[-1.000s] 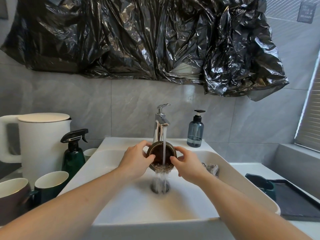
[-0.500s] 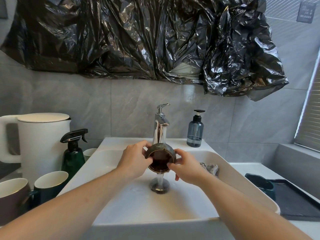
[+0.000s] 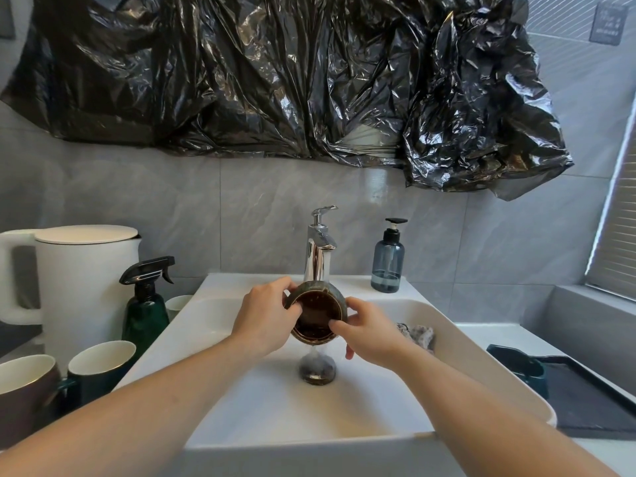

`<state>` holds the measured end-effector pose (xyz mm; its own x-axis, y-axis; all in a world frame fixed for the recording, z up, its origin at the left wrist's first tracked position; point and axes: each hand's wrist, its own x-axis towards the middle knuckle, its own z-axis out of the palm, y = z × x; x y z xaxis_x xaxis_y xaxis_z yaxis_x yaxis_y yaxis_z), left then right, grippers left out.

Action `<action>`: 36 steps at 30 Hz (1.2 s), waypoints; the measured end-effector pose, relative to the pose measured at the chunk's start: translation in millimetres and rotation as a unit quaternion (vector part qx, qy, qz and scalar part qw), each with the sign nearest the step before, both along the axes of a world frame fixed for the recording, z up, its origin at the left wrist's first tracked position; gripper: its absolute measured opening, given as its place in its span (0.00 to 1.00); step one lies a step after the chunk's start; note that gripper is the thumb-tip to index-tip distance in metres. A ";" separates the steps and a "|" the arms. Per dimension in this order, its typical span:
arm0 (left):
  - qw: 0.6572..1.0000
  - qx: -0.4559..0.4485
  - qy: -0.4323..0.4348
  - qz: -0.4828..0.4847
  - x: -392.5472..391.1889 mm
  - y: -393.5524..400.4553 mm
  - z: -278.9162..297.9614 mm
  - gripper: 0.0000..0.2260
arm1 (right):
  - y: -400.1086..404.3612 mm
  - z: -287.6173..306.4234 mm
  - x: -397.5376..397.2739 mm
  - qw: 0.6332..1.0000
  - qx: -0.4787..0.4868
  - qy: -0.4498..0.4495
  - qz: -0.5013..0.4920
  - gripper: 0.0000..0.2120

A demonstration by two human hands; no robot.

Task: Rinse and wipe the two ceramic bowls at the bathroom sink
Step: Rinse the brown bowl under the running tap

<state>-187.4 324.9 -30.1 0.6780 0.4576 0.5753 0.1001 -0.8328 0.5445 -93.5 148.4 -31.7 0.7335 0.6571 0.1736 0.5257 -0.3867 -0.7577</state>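
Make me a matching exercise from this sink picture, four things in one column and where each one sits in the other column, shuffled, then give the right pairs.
Things
1. brown ceramic bowl
2. blue-grey pump soap bottle
3. dark green spray bottle
4. grey crumpled cloth

Places
A. inside the white basin, at its right wall
B. left of the basin, in front of the white kettle
C. held in both hands under the chrome tap
D. on the basin's back ledge, right of the tap

Pairs: 1-C, 2-D, 3-B, 4-A

Two bare, sleeveless forearms (image 3: 155, 401)
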 end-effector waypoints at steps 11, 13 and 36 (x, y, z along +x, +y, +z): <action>0.999 -0.026 0.029 -0.021 2.7 -1.8 -0.7 0.13 | 4.3 -4.7 6.3 0.997 0.067 -0.016 -0.028 0.15; 0.998 -0.040 0.041 -0.036 3.9 -3.7 -1.4 0.17 | 3.3 -5.2 8.1 0.996 0.071 -0.028 -0.037 0.14; 0.956 -0.287 0.059 -0.031 8.6 3.9 -3.0 0.15 | 6.4 -4.8 5.9 0.995 0.070 -0.062 0.030 0.36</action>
